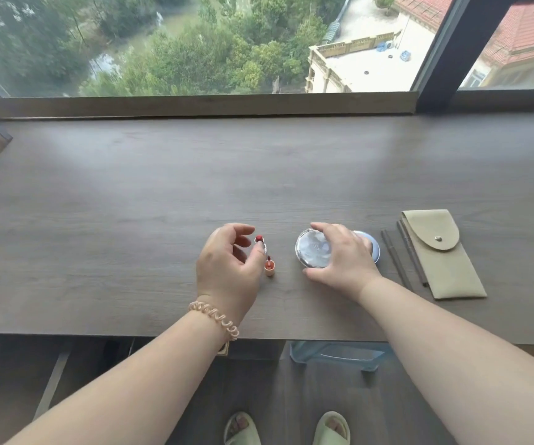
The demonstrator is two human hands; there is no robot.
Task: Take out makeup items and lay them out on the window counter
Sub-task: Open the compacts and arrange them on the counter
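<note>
No text, label, brand or number can be read anywhere in this view. The round compact (315, 250) under the right hand (344, 258) bears only a faint, blurred mark on its clear lid, too small to make out. The beige pouch (442, 255) shows a plain snap button and no lettering.

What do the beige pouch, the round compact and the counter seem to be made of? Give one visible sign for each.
Beige pouch: probably matte suede-like fabric or faux leather; soft flap, metal snap.
Round compact: likely glossy clear plastic, possibly glass; its lid reflects light.
Counter: wood or wood-look laminate, matte; grain lines show.
</note>
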